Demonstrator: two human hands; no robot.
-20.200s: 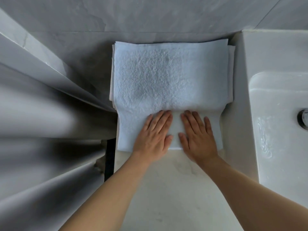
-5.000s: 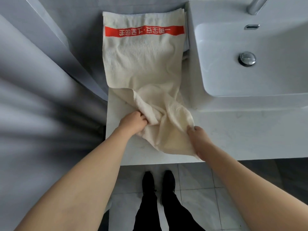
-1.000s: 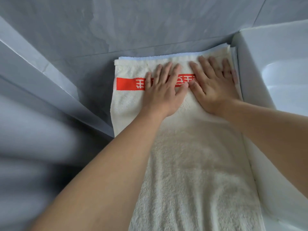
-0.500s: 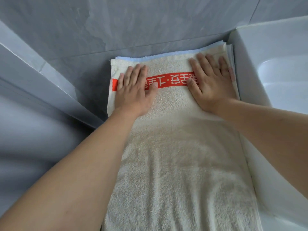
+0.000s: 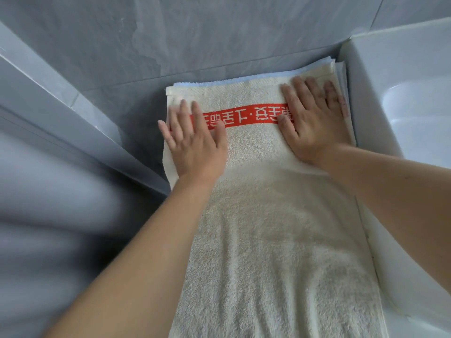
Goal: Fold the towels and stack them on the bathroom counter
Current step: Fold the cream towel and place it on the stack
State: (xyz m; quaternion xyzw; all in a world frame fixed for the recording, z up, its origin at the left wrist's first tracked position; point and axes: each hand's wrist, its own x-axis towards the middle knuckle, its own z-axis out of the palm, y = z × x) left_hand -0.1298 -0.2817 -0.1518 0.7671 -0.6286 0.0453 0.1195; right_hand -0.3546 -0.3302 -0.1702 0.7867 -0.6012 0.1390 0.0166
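A cream towel with a red printed band lies lengthwise, its far end resting on a folded light-blue towel whose edge peeks out at the back. My left hand presses flat on the towel's left side, fingers straight over the red band. Flat on the right side lies my right hand, its fingers reaching the far right corner. The counter under the towels is hidden.
A white sink basin borders the towel's right edge. A grey tiled wall runs behind the towels, and a slanted grey ledge closes in on the left.
Over the last second my hands slid apart from the middle of the red band toward the towel's two sides; the left hand went further left and slightly nearer.
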